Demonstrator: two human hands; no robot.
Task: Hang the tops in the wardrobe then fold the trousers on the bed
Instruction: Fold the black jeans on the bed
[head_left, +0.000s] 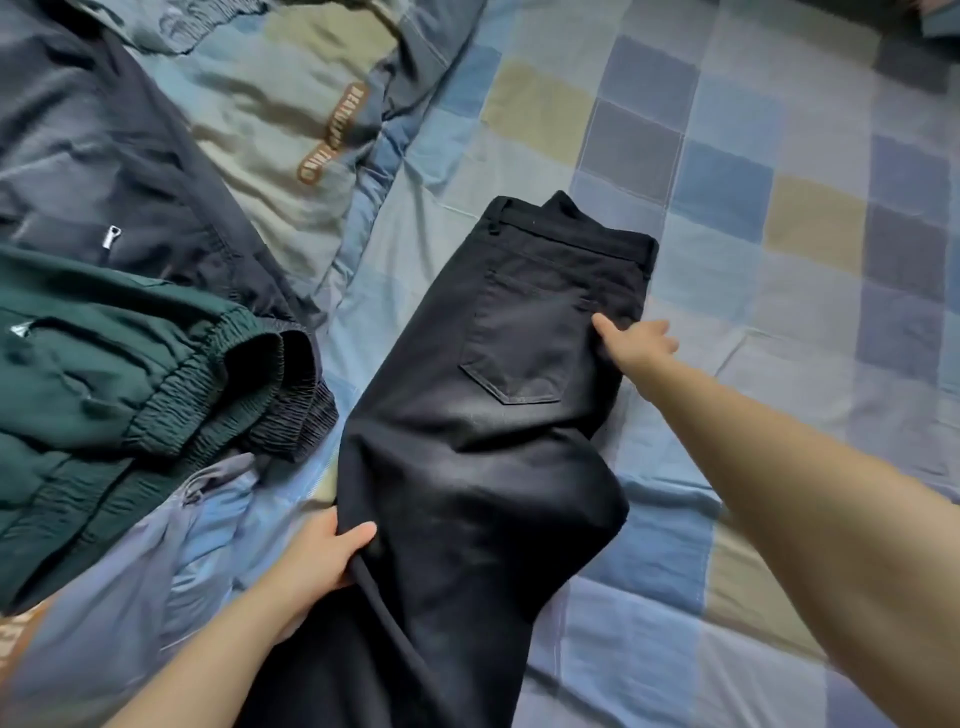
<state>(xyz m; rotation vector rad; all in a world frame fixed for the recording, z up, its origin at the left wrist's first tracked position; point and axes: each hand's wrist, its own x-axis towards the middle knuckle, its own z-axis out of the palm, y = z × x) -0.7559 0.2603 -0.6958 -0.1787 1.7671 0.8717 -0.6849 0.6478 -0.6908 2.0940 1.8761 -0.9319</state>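
Black jeans (483, 415) lie on the checked bedsheet (727, 260), folded lengthwise with a back pocket facing up and the waistband pointing away from me. My left hand (324, 558) grips the left edge of the legs, thumb on top of the cloth. My right hand (631, 343) holds the right edge of the seat near the pocket, thumb lying on the fabric and fingers tucked under the edge. The lower legs run out of view at the bottom.
At the left lie dark green trousers with an elastic waistband (119, 384), a dark navy garment with a zip (104, 171) and a light blue garment (156, 571). A crumpled blue and beige quilt (291, 104) sits at the top.
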